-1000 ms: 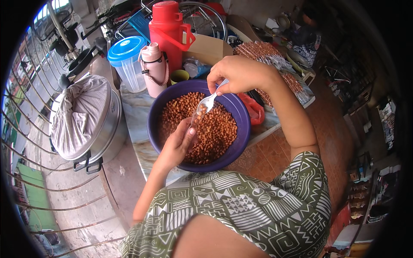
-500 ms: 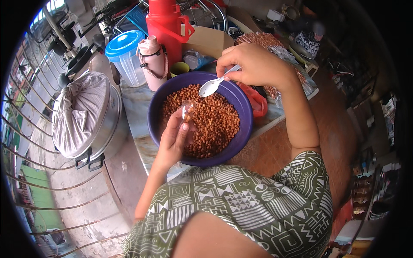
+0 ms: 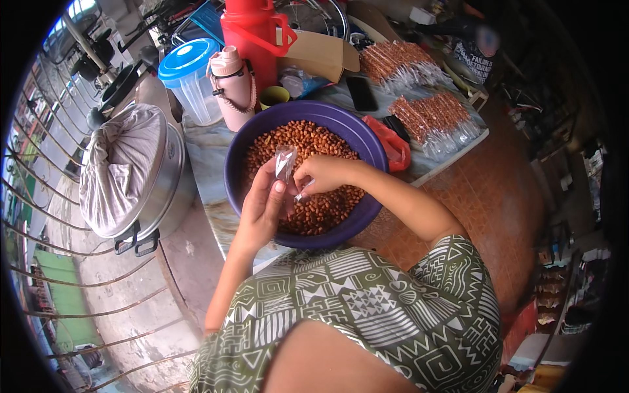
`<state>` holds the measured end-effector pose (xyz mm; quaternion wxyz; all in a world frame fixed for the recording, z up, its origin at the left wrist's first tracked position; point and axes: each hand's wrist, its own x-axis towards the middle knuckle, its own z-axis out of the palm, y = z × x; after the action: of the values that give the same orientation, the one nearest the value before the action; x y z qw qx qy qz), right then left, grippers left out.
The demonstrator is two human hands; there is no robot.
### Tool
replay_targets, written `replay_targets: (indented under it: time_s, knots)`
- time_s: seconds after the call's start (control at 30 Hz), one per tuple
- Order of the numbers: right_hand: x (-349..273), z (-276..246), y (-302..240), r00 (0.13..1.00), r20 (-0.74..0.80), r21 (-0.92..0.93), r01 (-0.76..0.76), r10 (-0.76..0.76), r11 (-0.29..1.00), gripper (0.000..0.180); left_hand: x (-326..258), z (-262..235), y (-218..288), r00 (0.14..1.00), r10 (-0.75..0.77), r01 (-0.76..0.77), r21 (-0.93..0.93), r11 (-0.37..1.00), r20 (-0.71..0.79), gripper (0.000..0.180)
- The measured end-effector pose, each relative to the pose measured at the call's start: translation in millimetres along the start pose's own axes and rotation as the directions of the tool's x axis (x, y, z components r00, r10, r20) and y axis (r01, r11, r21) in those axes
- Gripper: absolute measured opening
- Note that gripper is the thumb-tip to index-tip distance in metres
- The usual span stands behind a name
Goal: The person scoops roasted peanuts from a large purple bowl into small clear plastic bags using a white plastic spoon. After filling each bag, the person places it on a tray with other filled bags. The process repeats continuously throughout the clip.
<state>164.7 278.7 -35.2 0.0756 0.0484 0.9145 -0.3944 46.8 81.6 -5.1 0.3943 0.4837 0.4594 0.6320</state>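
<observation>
A purple basin (image 3: 375,157) holds a wide heap of reddish-brown peanuts (image 3: 321,219). Above its left half, my left hand (image 3: 262,206) pinches a small clear plastic bag (image 3: 284,161) upright between thumb and fingers. Close beside that bag, my right hand (image 3: 319,175) has its fingers closed on a white plastic spoon (image 3: 299,197). Only a small end of the spoon shows; its bowl is hidden low among the peanuts or behind the fingers. How much the bag contains cannot be made out.
Filled narrow bags (image 3: 432,118) lie in two piles at the table's right, near a black phone (image 3: 362,93) and red plastic bag (image 3: 396,147). Behind the basin stand a pink bottle (image 3: 232,92), red flask (image 3: 252,39) and blue-lidded container (image 3: 190,65). A cloth-covered pot (image 3: 173,190) stands left.
My right hand has come down and left with the spoon, from above the basin's far right to beside the bag. My left hand stays almost in place, still holding the bag.
</observation>
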Motion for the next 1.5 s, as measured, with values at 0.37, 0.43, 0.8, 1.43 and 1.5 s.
replay_targets:
  time_s: [0.37, 0.43, 0.8, 1.43, 1.5]
  knots:
    - [-64, -110, -19, 0.987, -0.135, 0.067, -0.074, 0.083, 0.995, 0.016, 12, 4, 0, 0.995, -0.090, 0.088, 0.045, 0.995, 0.052, 0.047]
    - [-72, -129, -32, 0.983, -0.171, 0.009, -0.067, 0.067, 0.998, 0.016, 12, 5, 1, 0.989, -0.134, 0.130, 0.065, 0.989, 0.064, 0.048]
    - [-64, -168, -89, 0.999, -0.047, -0.239, -0.010, -0.002, 0.971, 0.018, 10, 9, 5, 0.981, -0.169, 0.158, 0.121, 0.980, 0.091, 0.045]
    - [-56, -164, -119, 0.996, -0.067, -0.433, -0.085, 0.062, 0.897, 0.016, 11, 10, 8, 0.979, -0.191, 0.177, 0.172, 0.969, 0.068, 0.045]
    - [-55, -162, -125, 0.995, -0.067, -0.422, -0.097, 0.075, 0.902, 0.016, 11, 9, 7, 0.980, -0.186, 0.173, 0.160, 0.972, 0.070, 0.045]
